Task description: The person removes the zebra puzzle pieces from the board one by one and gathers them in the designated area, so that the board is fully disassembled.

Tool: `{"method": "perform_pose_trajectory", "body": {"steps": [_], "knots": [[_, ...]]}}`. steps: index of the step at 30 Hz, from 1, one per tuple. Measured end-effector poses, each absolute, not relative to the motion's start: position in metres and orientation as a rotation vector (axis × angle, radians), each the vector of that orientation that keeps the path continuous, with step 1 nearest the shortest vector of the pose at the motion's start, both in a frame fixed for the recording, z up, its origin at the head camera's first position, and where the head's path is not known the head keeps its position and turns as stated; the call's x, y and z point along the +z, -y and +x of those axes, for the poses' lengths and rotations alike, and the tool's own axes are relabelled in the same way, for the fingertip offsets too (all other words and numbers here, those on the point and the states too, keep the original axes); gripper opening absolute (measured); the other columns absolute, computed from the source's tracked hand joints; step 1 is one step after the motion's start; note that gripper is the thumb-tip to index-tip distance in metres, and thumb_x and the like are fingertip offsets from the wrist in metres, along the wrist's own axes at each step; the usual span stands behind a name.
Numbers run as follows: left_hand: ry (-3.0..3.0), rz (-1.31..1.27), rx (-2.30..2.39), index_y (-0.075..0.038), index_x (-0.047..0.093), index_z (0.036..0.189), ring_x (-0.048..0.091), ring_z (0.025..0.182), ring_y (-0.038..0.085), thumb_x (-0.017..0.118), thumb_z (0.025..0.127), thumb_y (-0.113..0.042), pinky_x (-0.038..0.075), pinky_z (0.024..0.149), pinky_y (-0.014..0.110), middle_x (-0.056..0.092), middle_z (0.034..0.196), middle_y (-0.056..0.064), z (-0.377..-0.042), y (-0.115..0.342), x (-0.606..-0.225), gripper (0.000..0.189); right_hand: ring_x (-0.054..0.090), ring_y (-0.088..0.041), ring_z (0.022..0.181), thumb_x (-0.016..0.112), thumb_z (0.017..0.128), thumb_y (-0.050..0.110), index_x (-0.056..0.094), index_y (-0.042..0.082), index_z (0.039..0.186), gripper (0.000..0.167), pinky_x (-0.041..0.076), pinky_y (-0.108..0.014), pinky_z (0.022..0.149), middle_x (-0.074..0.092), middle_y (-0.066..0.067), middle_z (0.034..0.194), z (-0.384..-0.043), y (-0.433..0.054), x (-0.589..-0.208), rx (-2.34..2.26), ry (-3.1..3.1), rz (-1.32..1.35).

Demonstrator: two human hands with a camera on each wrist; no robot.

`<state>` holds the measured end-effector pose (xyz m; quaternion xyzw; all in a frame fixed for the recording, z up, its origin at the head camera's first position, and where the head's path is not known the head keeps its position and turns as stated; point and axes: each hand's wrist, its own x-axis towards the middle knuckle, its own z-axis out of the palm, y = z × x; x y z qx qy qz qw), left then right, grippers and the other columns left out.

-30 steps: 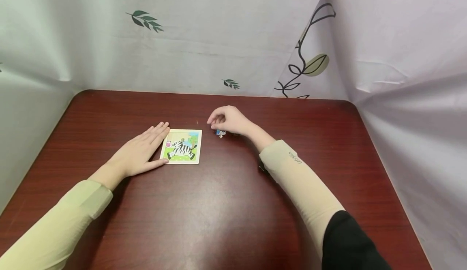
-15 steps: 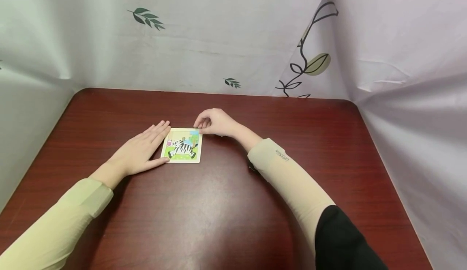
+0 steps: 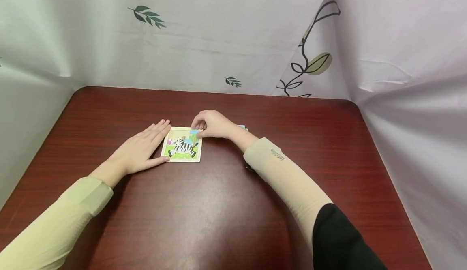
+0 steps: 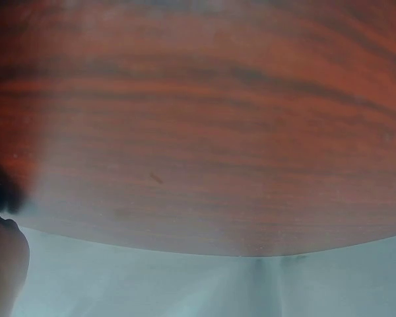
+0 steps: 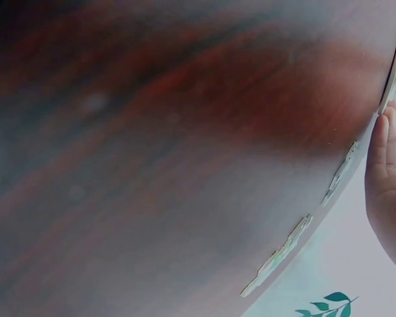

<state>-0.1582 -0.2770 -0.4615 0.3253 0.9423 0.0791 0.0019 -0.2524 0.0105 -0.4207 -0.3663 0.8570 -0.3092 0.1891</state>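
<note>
A small square zebra jigsaw puzzle [image 3: 182, 153] lies in its pale-framed board on the table in the head view. My left hand [image 3: 140, 149] lies flat at the board's left side, its straight fingers and thumb along the frame. At the upper right corner my right hand [image 3: 213, 124] has curled fingers and pinches a blue-and-green puzzle piece [image 3: 194, 131] between thumb and fingertips. Part of the piece is hidden by the fingers. In the right wrist view, the right hand [image 5: 387, 168] is at the board's edge [image 5: 395, 69].
Two loose puzzle pieces lie flat on the table in the right wrist view, a nearer piece [image 5: 277, 257] and a farther piece [image 5: 342, 173]. From behind the right wrist, a blue piece [image 3: 242, 127] shows in the head view. A pale curtain [image 3: 189, 35] hangs behind the dark red table [image 3: 182, 209].
My right hand has moved left from the loose pieces to the board's upper right corner and now pinches a piece there. The left hand has stayed in place.
</note>
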Motion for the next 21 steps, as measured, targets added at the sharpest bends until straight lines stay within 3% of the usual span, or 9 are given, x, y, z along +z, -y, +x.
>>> {"method": "perform_pose_trajectory", "body": {"steps": [21], "knots": [[-2.96, 1.012, 0.228, 0.001, 0.024, 0.167, 0.024, 0.164, 0.037, 0.068, 0.098, -0.052, -0.008, 0.133, 0.016, 0.024, 0.176, 0.021, -0.1586, 0.2777, -0.4624, 0.098, 0.063, -0.014, 0.097, 0.09, 0.087, 0.022, 0.077, 0.007, 0.115, 0.034, 0.051, -0.016, 0.085, 0.068, -0.005, 0.106, -0.2487, -0.0065, -0.4229, -0.753, -2.454, -1.07]]}}
